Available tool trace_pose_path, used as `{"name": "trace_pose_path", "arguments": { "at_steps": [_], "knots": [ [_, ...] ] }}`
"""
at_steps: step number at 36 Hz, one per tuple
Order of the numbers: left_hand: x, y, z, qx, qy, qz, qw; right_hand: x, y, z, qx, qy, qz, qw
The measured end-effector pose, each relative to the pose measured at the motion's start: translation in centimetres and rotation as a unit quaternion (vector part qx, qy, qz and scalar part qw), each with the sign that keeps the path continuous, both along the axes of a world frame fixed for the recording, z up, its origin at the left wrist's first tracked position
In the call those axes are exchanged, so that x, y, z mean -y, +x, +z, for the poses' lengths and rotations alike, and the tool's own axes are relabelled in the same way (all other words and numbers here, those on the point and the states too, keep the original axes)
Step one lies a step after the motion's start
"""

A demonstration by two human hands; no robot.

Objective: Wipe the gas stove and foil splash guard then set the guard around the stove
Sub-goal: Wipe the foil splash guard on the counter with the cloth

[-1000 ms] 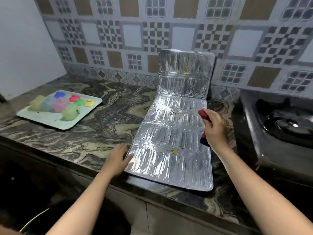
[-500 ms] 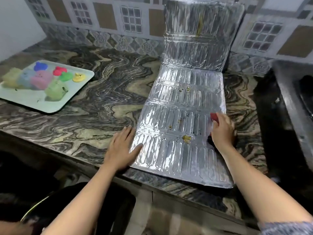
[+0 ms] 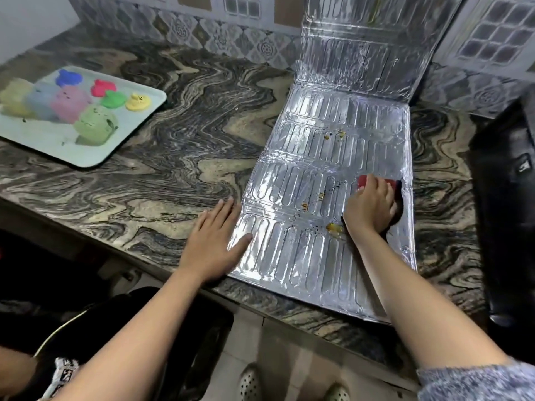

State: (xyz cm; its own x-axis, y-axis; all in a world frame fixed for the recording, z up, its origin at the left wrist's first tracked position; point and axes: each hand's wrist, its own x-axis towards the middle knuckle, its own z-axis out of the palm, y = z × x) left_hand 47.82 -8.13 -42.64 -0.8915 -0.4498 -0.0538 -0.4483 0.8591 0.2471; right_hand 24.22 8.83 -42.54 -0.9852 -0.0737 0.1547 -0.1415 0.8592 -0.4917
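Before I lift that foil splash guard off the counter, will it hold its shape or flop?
The foil splash guard probably folds at its creases: one panel already stands against the wall while the others lie flat. It looks thin and light, and the left hand is pinning its edge while the right hand wipes, so it likely slides easily. Support two panels.

My foil splash guard point(image 3: 324, 175) lies mostly flat on the desk point(image 3: 173, 157), far panel propped upright, yellow-brown spatter across its ribbed silver surface; the black stove point(image 3: 505, 198) sits just beside it.

marble counter point(image 3: 185, 157) | foil guard point(image 3: 312, 227) | tray point(image 3: 43, 140) | stove point(image 3: 503, 215)
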Motion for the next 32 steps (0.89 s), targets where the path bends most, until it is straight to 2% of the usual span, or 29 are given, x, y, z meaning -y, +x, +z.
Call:
{"name": "trace_pose_path", "arguments": {
  "at_steps": [11, 32],
  "knots": [
    [0.2, 0.0, -0.2, -0.006, 0.003, -0.003, 1.0, 3.1, 1.0, 0.1, 0.013, 0.005, 0.024, 1.0],
    [0.3, 0.0, -0.3, 0.0, 0.005, -0.007, 1.0, 10.0, 3.6, 0.0, 0.011, 0.022, 0.136, 0.99]
  ]
}}
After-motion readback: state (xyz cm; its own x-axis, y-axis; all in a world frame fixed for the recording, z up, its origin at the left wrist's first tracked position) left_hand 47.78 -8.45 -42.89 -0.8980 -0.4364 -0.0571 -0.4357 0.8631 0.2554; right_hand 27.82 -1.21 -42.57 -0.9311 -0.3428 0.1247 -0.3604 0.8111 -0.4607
